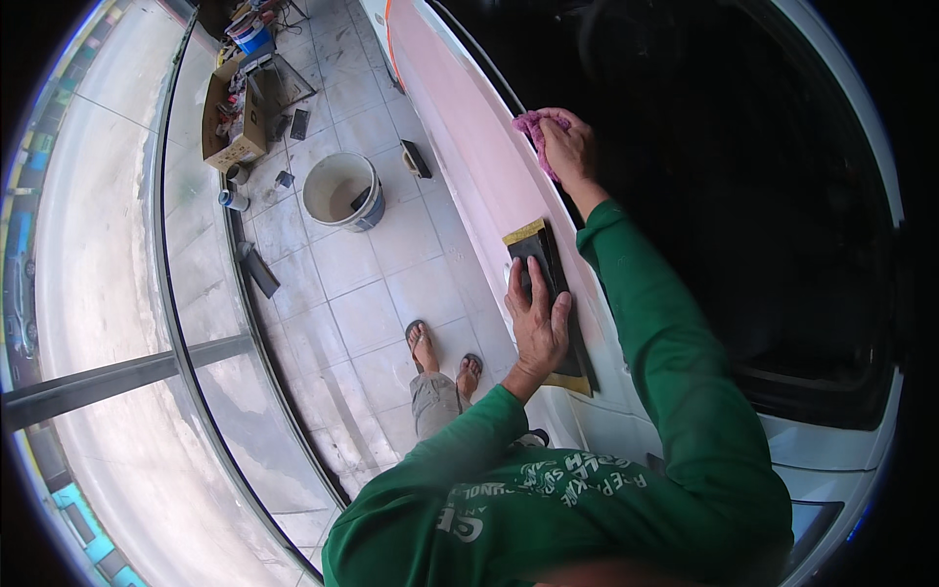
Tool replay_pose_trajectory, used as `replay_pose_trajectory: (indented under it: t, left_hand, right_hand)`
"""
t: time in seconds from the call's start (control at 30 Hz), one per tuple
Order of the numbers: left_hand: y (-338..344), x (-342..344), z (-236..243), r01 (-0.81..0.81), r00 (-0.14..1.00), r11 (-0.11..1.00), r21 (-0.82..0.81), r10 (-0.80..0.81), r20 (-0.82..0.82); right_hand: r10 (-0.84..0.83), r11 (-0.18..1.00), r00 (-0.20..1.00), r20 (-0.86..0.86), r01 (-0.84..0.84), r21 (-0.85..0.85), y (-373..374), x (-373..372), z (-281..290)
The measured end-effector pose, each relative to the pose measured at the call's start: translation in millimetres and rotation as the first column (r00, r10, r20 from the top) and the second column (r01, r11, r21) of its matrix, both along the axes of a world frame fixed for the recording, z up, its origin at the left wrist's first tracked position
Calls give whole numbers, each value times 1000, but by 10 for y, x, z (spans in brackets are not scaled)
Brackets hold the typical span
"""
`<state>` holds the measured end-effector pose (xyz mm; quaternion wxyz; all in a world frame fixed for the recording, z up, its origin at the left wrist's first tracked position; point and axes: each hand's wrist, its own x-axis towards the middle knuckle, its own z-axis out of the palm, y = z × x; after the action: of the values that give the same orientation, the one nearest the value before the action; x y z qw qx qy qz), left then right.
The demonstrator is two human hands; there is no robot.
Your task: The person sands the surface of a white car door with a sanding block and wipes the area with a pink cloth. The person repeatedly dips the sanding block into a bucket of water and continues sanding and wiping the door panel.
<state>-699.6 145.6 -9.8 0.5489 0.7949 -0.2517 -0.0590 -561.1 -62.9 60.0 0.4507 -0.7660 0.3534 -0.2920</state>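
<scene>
A long black sanding block (528,248), wrapped in yellowish-edged sandpaper, lies lengthwise along the pale pink side panel (455,122) of a white car. My left hand (540,328) grips it from above, fingers stretched along its back and thumb at its side. Farther along the panel's upper edge, just below the dark window glass, my right hand (570,147) holds a crumpled pink cloth (533,127) against the car. The sanding block's lower part is partly covered by my left hand and wrist.
To the left, a bucket (337,196) with something dark inside stands on the tiled floor. A black hand block (415,158) lies beside it. Farther off is a cardboard box (235,127) full of items, near a small metal stand (277,78). A glass wall (181,293) runs along the left.
</scene>
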Motion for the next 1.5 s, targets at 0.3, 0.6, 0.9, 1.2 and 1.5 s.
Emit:
replay_pose_trajectory:
  t: [0.3,0.6,0.9,1.2,1.5]
  left_hand:
    - [-718,3686,-442,-173,869,958,231,38,493]
    - [-128,271,89,67,996,997,-36,-64,66]
    - [-896,3659,-541,-302,917,938,170,237,322]
    - [-320,354,147,-39,999,997,-70,39,-3]
    - [-987,2327,-372,-333,930,942,-31,334,156]
  right_hand:
    - [90,996,996,18,-89,-29,295,560,32]
    - [-66,991,987,149,47,129,-289,262,-234]
    - [78,997,997,-13,-78,0,120,631,-119]
    - [-3,1000,984,178,-3,31,-446,403,-407]
    - [76,940,997,25,-63,-334,-409,667,-483]
